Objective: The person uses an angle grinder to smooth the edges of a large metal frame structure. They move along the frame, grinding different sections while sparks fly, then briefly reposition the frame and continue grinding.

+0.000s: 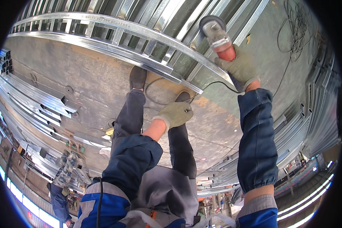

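Observation:
My right hand [240,67], in a pale work glove, holds a red and grey angle grinder [223,48] at the upper right. The grinder's round disc [212,24] is over the bars of a shiny metal frame [165,37]; whether it touches them cannot be told. A dark power cord [216,82] runs from near the grinder's rear down across the floor by my feet. My left hand [175,114], also gloved, is curled above my right leg, clear of the frame. Whether its fingers hold anything small cannot be made out.
Stacked metal tubes [37,97] lie at left, and more metal profiles [296,125] at right. A coiled cable [296,34] rests on the floor at upper right. My shoes [138,77] stand close to the frame's edge. Another person [61,182] is at lower left.

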Available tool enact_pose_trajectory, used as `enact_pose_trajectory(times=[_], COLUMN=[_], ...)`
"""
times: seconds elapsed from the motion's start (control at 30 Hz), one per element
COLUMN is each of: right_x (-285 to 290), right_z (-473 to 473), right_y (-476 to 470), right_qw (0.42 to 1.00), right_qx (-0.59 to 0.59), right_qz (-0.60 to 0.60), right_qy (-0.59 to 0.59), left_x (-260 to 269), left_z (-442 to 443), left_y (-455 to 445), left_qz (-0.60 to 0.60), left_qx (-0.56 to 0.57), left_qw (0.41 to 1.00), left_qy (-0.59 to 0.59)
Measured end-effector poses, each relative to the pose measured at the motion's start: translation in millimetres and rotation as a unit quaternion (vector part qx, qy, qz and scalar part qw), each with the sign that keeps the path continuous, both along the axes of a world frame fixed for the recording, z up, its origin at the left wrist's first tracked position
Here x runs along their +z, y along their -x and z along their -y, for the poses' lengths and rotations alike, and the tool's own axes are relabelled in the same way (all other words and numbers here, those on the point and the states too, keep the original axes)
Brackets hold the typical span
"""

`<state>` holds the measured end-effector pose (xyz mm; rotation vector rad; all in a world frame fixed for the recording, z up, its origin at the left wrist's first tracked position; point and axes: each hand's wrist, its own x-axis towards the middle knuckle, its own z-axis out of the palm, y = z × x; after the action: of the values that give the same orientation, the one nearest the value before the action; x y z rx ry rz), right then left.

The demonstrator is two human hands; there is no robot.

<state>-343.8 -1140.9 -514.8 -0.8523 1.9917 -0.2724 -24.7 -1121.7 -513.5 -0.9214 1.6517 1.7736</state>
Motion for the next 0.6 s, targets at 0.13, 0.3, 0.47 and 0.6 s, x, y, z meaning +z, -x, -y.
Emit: enact_pose_trajectory(times=[0.13,0.3,0.47,0.6], right_x=[13.1,21.0,5.8,15.9], right_z=[-5.2,-8.3,-23.6,-7.7], right_y=[-14.9,-23.7,-14.9,-20.5], right_qw=[0.993,0.993,0.998,0.997], right_qx=[0.097,0.09,-0.025,0.033], right_qz=[-0.037,-0.016,0.063,0.058], right_qy=[-0.063,-0.069,-0.007,-0.049], left_x=[-2.0,-2.2,-0.2,1.7], left_z=[0.6,3.0,1.7,4.4], left_y=[-1.3,0.4,3.3,2.4], left_qz=[-0.002,0.0,-0.005,-0.008], left_qx=[0.004,-0.01,-0.015,-0.011], left_qw=[1.0,1.0,1.0,1.0], left_qy=[0.003,-0.006,-0.003,-0.008])
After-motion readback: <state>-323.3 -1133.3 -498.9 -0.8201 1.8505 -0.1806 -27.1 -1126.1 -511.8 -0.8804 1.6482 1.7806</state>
